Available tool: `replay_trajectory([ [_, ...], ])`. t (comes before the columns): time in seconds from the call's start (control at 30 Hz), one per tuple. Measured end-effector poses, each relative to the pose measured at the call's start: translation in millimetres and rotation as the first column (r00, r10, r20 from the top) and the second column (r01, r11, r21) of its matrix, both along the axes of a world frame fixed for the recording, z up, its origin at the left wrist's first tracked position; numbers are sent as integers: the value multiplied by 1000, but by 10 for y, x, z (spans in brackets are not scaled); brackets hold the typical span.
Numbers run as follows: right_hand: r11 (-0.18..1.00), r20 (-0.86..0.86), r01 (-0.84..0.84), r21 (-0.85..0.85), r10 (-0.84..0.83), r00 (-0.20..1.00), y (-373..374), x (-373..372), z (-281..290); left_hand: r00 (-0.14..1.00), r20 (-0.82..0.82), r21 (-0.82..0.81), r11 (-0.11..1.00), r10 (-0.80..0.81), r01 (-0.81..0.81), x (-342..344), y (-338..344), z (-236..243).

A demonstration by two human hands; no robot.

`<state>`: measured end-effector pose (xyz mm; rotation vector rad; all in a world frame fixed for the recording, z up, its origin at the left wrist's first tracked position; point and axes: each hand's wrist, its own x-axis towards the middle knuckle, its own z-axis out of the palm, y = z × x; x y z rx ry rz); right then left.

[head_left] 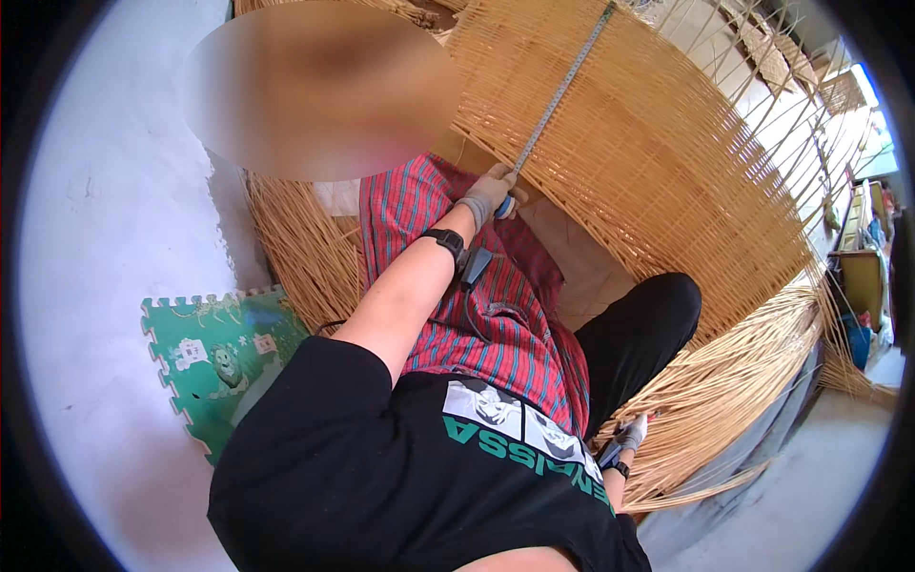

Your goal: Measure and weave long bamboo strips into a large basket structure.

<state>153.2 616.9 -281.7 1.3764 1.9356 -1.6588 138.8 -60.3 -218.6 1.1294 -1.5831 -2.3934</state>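
My left hand (488, 197), in a grey and tan glove with a black watch at the wrist, is closed on a tape measure (504, 208); part of its blue case shows under the fingers. The tape's metal blade (562, 95) runs up across a large woven rattan panel (629, 133) to its far edge. Down at the right, my right hand (631, 433), also gloved, lies by my knee over a thick spread of loose rattan strands (724, 410). Its fingers are small and partly hidden, so their grip is unclear.
Unwoven stakes (791, 114) stick out from the panel's far right side. A red checked cloth (496, 324) covers my lap. Another bundle of strands (305, 248) lies left, beside a green foam mat (229, 353) and a white wall (114, 191). A blurred patch hides the upper left.
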Motion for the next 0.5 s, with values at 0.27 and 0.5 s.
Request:
replay_trajectory([
  [0.27,996,-334,-82,36,89,938,-525,-714,808,996,-68,-212,975,53,-66,-53,33,-224],
  [0.5,949,-758,-273,160,295,582,-1953,-975,2284,973,-166,-265,943,161,-202,-74,185,263],
])
